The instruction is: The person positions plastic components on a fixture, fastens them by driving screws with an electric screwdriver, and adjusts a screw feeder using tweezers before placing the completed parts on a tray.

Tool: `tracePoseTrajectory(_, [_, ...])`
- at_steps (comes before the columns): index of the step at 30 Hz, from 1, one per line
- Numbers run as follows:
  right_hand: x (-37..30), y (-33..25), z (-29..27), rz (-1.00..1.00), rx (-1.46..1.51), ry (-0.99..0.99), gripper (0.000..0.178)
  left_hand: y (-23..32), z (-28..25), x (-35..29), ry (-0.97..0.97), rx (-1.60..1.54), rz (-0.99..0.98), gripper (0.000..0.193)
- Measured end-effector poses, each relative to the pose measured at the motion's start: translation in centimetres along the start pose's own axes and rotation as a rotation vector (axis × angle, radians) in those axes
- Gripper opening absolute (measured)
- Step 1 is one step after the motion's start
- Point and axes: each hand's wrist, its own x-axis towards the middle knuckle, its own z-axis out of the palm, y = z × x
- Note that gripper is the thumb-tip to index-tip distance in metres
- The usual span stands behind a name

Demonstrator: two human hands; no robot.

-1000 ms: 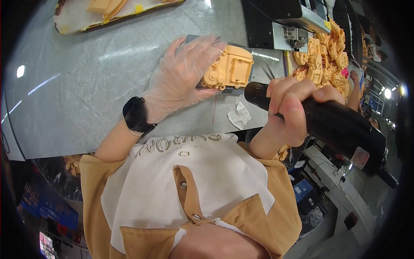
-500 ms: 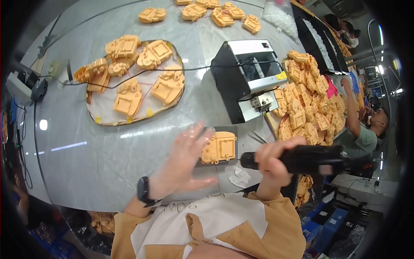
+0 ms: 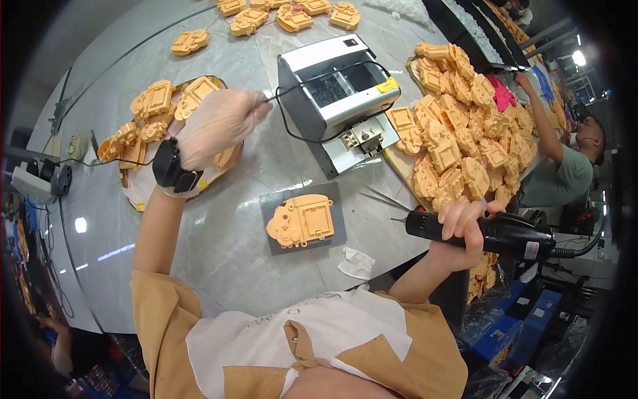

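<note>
My left hand [image 3: 222,126], in a thin translucent glove with a black watch at the wrist, is raised over the table. Its fingers are closed on a thin black cable [image 3: 286,92] beside the screw feeder [image 3: 332,86], a black and silver box. In my right hand [image 3: 463,229] is a black electric screwdriver [image 3: 502,234], held level with its thin bit pointing left. Between my arms an orange plastic housing [image 3: 302,221] lies flat on a dark grey mat [image 3: 340,233], touched by neither hand.
Tweezers [image 3: 382,197] and a crumpled white tissue [image 3: 357,263] lie right of the mat. A heap of orange housings [image 3: 458,133] fills the right side. More sit on a yellow-edged tray [image 3: 136,193] at left. A co-worker [image 3: 565,166] reaches in at far right.
My left hand has gone from beside the housing up and left to the cable, closing on it. My right hand has drawn the screwdriver away to the right. The view has shifted.
</note>
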Motion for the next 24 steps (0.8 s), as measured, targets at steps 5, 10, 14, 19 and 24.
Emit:
tracePoseTrajectory(5, [0.5,-0.3,-0.9,0.01,-0.092,0.065,0.042,1.7,-2.9,6.1,0.223,-0.041,-0.008,0.038])
tracePoseTrajectory(10, [1.1,0.4,0.3,-0.041,-0.062,-0.062,0.039,-1.1,-2.0,13.8,-0.138,0.38,-0.09,0.04])
tracePoseTrajectory(14, [1.7,1.0,0.8,-0.016,-0.044,-0.084,0.045,-4.4,-1.2,14.5,-0.381,0.235,-0.181,0.044])
tracePoseTrajectory(19, [4.9,3.7,2.9,-0.072,0.018,-0.152,0.055,-0.6,-4.3,3.6,0.409,0.152,0.225,0.04])
tracePoseTrajectory(24, [6.7,5.5,5.6,-0.075,-0.388,-0.289,0.045,7.9,-0.2,-13.1,0.278,-0.212,0.112,0.065])
